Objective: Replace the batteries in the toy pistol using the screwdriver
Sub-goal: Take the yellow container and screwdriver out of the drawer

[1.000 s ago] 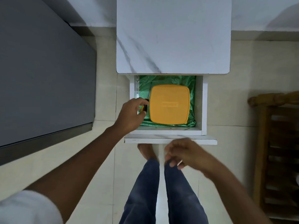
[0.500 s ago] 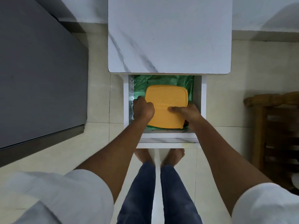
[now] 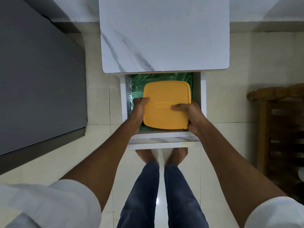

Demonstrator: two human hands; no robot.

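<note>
An orange square lidded box [image 3: 166, 94] sits in the open drawer [image 3: 123, 96] of a white marble-look side table, on a green lining [image 3: 164, 77]. My left hand [image 3: 139, 111] grips the box's left edge, thumb on the lid. A thin metal shaft [image 3: 137, 94], like a screwdriver's, sticks out beyond this hand; its handle is hidden. My right hand [image 3: 190, 114] grips the box's right front corner, thumb on the lid. No toy pistol or batteries are visible.
The marble table top [image 3: 164, 33] overhangs the back of the drawer. A grey flat surface [image 3: 36, 79] fills the left side. Wooden furniture [image 3: 279, 129] stands at the right. My bare feet [image 3: 161, 155] stand on the tiled floor just below the drawer front.
My right hand came from in front of the drawer and took hold of the box's right side. My left hand closed on its left edge. The box looks slightly raised.
</note>
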